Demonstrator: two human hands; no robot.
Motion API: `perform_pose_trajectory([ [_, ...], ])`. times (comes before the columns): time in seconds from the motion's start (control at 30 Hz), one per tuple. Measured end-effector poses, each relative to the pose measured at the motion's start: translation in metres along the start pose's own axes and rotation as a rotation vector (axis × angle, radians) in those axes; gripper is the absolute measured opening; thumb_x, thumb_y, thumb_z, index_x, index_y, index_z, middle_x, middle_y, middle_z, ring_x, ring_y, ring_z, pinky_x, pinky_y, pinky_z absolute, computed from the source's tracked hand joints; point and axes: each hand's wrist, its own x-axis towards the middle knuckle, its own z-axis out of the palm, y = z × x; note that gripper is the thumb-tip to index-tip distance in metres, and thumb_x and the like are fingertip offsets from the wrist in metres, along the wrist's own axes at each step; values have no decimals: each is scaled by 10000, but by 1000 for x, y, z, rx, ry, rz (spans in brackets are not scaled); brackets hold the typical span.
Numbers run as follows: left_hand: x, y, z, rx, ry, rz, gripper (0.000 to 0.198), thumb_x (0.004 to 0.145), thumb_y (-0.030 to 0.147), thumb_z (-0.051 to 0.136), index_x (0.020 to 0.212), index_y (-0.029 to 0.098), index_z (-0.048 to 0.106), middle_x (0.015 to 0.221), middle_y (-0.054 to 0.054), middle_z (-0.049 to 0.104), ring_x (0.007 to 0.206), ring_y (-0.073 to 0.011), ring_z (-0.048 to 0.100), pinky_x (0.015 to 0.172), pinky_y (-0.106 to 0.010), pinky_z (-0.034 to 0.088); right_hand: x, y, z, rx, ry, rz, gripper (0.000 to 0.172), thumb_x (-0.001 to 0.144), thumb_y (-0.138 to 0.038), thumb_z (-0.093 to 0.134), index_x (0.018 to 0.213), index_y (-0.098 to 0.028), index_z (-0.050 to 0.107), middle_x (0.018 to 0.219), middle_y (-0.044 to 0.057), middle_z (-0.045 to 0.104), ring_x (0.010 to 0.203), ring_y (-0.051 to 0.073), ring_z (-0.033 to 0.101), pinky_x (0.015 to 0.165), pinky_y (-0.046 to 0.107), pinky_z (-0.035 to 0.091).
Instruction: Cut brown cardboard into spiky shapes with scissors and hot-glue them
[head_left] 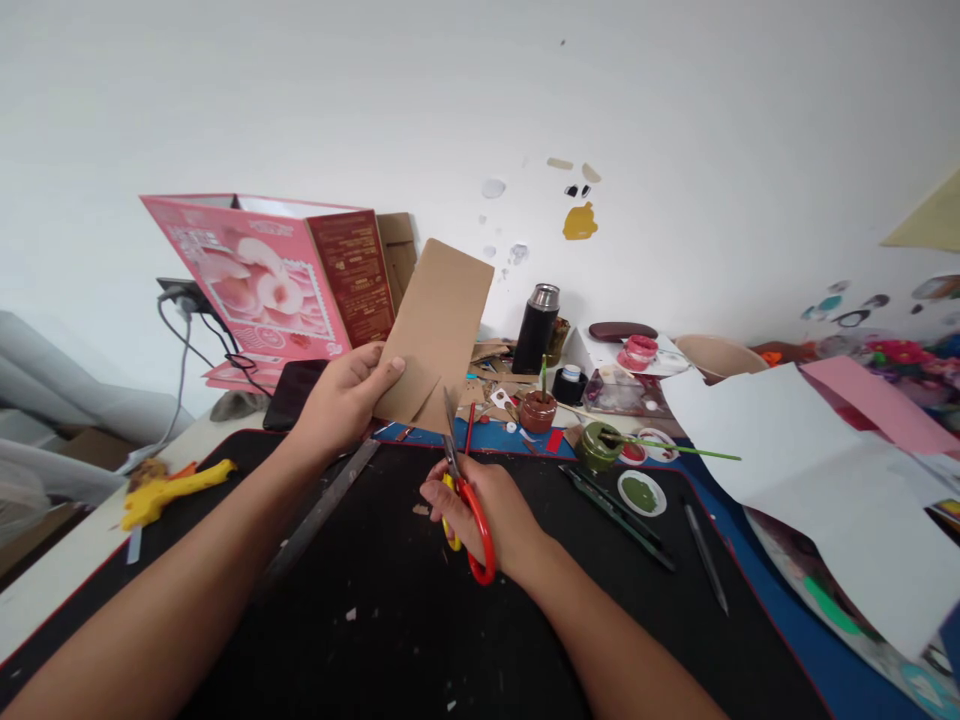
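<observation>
A tan piece of cardboard (441,320) with rounded top corners is pinched at its lower left edge by my left hand (355,390), thumb in front. One slanting slit runs into its lower part. My right hand (491,515) grips a pair of scissors (480,540) with red and yellow handles. Their blades point up and meet the cardboard's bottom edge, right of the slit. Both hands are above a black mat (360,600) with small scraps on it.
A clear ruler (322,510) and a yellow glue gun (176,490) lie to the left, before a pink box (262,285). Behind are a black thermos (536,330) and paint jars (600,447). Pens (619,520) and white paper (825,480) are at right.
</observation>
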Motion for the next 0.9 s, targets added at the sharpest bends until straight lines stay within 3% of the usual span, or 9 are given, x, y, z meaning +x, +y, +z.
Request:
perform_pose_trajectory([
  [0.2, -2, 4, 0, 27, -42, 35, 496, 802, 642, 852, 977, 204, 700, 898, -66, 806, 734, -246, 737, 658, -327, 604, 0, 3, 0, 44, 25, -44, 334, 1083, -557, 658, 1055, -226, 692, 759, 12, 768, 617, 177, 733, 654, 257, 537],
  [0.47, -3, 3, 2, 48, -75, 34, 450, 807, 613, 836, 955, 209, 704, 873, -62, 787, 741, -256, 739, 674, -338, 608, 0, 6, 1, 94, 41, -27, 378, 1087, -590, 621, 1039, -218, 674, 659, -17, 695, 533, 162, 683, 593, 253, 523],
  [0.6, -3, -1, 6, 6, -73, 23, 477, 815, 612, 829, 1024, 199, 715, 824, -50, 771, 676, -239, 712, 575, -299, 550, 0, 6, 1, 69, 63, 2, 387, 1108, -583, 584, 1000, -221, 663, 598, -33, 644, 492, 159, 645, 577, 256, 498],
  [0.9, 0, -11, 7, 8, -65, 25, 506, 862, 575, 793, 1157, 168, 735, 766, -36, 764, 617, -213, 689, 543, -274, 516, -1, 7, 1, 2, 74, 103, 465, 1126, -647, 536, 1020, -228, 708, 566, -15, 628, 512, 195, 662, 563, 277, 491],
])
